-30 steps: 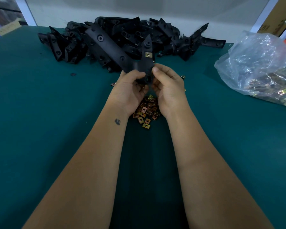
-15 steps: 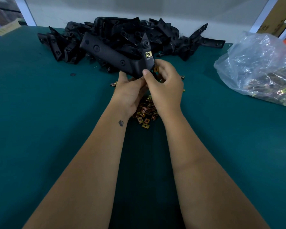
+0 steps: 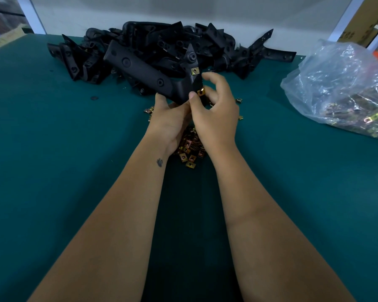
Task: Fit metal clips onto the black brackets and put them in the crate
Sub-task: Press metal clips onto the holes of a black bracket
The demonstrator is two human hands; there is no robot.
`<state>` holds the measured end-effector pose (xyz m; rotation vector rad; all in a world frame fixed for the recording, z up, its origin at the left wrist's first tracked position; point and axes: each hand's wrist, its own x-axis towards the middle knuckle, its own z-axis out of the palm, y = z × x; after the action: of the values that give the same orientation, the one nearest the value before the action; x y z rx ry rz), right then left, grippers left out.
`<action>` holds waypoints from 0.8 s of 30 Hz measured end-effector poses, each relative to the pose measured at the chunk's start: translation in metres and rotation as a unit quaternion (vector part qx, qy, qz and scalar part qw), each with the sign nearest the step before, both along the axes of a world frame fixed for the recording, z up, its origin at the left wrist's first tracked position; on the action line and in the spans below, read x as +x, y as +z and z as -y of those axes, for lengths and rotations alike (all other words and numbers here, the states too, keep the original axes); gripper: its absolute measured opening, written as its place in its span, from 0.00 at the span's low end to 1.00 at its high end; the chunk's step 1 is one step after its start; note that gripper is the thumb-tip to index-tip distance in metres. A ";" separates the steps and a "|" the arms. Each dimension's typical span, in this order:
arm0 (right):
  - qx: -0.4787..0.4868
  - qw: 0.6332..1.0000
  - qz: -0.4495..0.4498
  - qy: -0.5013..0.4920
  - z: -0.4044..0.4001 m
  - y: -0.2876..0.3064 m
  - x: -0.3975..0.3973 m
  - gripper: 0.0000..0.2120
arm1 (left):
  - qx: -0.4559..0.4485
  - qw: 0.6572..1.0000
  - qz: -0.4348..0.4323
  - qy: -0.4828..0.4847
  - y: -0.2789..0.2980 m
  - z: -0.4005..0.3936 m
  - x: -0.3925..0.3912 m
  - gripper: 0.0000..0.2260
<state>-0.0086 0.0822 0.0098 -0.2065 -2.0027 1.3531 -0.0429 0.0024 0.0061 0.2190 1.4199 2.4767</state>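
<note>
Bracket (image 3: 144, 73) in your grip is an L-shaped black piece held up over the green table (image 3: 52, 171), with your left hand (image 3: 169, 123) curled round its lower corner from beneath and one brass-coloured clip (image 3: 194, 71) already seated on its upright arm. Your right hand (image 3: 216, 118) pinches a second clip (image 3: 200, 92) between thumb and forefinger, pressed against the edge of that same arm just below the first, the other fingers loosely curled above. Loose clips (image 3: 189, 152) lie under your wrists, a heap of brackets (image 3: 183, 40) sits behind, and a clear bag of clips (image 3: 345, 94) rests at the right.
</note>
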 end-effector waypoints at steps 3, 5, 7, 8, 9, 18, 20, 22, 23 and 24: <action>0.008 1.000 0.001 -0.003 0.001 0.000 0.001 0.18 | -0.004 1.000 -0.002 0.002 0.000 0.000 0.000 0.19; 0.012 1.000 0.009 -0.007 0.001 0.001 0.002 0.20 | -0.007 1.000 -0.004 0.005 0.000 0.000 0.000 0.19; 0.014 1.000 0.011 -0.005 0.001 0.002 0.004 0.23 | -0.011 1.000 -0.005 0.008 -0.001 0.000 -0.001 0.19; 0.011 1.000 0.011 -0.003 0.001 0.002 0.004 0.24 | -0.012 1.000 -0.004 0.010 -0.001 0.000 -0.001 0.19; 0.004 1.000 0.011 -0.001 0.001 0.002 0.004 0.24 | -0.009 1.000 -0.001 0.011 -0.002 0.000 -0.002 0.19; -0.034 0.999 -0.001 -0.016 0.004 0.000 0.000 0.07 | 0.092 0.993 0.077 0.003 0.001 0.000 -0.008 0.19; 0.004 1.000 0.010 -0.027 0.004 -0.001 -0.001 0.07 | 0.089 0.993 0.078 0.002 0.001 0.000 -0.008 0.20; 0.049 0.997 0.020 -0.047 0.003 -0.002 -0.001 0.10 | 0.081 0.994 0.074 0.000 0.001 0.000 -0.008 0.20; 0.076 0.995 0.018 -0.060 0.003 -0.002 -0.001 0.10 | 0.080 0.994 0.073 -0.001 0.001 0.000 -0.008 0.20; 0.104 0.992 0.012 -0.075 0.003 -0.002 0.000 0.10 | 0.080 0.994 0.072 -0.003 0.001 0.000 -0.008 0.20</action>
<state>-0.0088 0.0794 0.0080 -0.2730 -2.0869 1.0457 -0.0507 0.0025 0.0068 0.0733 1.1642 2.5453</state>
